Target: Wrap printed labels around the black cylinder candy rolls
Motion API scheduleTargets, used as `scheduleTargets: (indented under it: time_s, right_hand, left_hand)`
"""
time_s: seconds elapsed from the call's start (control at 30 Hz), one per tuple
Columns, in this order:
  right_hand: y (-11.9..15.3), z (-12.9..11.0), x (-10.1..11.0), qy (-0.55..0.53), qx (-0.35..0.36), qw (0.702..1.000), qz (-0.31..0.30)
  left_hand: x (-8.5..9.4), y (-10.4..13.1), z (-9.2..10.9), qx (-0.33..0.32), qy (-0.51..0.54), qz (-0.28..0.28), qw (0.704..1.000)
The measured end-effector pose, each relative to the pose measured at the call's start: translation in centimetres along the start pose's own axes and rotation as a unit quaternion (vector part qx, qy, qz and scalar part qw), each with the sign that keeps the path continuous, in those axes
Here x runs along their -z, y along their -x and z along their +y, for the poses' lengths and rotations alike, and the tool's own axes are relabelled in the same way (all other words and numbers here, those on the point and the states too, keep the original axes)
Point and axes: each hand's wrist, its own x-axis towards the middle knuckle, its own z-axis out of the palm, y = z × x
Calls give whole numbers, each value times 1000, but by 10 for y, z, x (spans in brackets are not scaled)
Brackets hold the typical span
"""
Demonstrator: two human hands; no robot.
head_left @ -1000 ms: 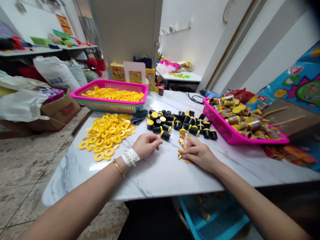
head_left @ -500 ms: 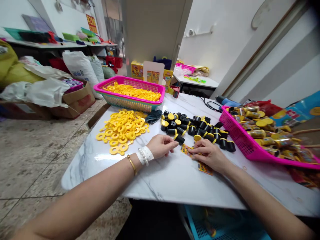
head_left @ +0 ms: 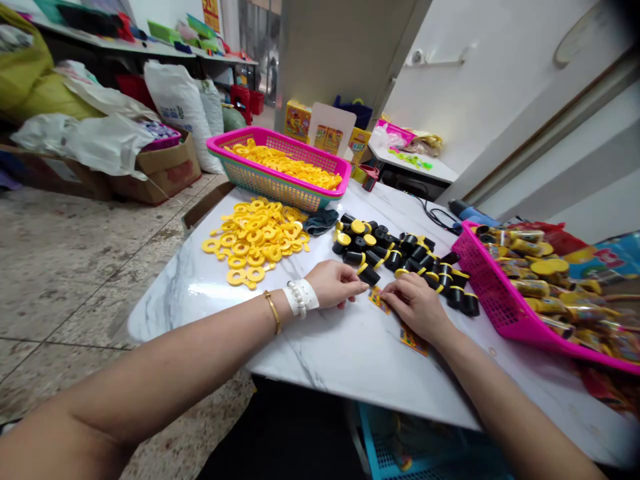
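Observation:
My left hand [head_left: 334, 285] is over the table with its fingers curled and thumb against the forefinger; whatever may be between them is too small to make out. Its fingertips are close to a black canister [head_left: 369, 275] with a yellow cap. To the right, my right hand [head_left: 415, 305] has its thumb and fingers together on a small orange printed label [head_left: 379, 300]. Another printed label [head_left: 414, 340] lies partly under that hand. Beyond both hands is a heap of black canisters [head_left: 409, 243] with yellow caps, some upright and some lying over.
Yellow ring-shaped pieces [head_left: 255, 233] are piled on the left of the marble-patterned table [head_left: 325, 353]. Behind them stands a pink basket [head_left: 280, 139] of similar pieces, beside a dark cloth [head_left: 321, 222]. A pink basket [head_left: 493, 300] of wrapped canisters is at the right.
The view has swung slightly, so the scene sits differently in the frame. My right fingers have drawn together on the label, and my left hand stays close to the black canister.

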Motion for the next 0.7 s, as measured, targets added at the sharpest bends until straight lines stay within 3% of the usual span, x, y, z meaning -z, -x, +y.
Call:
scheduleTargets:
  time_s: [0.17, 0.33, 0.47, 0.57, 0.7]
  right_hand:
    - [5, 9, 5, -63, -22, 995, -72]
    - [7, 2, 6, -57, -15, 996, -66]
    - [4, -28, 13, -90, -74, 993, 22]
    - [-12, -51, 13, -127, -97, 980, 121]
    - [-37, -68, 4, -258, -100, 952, 130]
  left_hand:
    - [1, -3, -5, -7, -8, 26, 1000]
    - [0, -5, -7, -21, 12, 18, 1000]
    - [0, 0, 0, -2, 58, 3, 998]
    - [2, 4, 7, -39, 100, 15, 994]
    - [9, 5, 12, -104, 145, 71, 981]
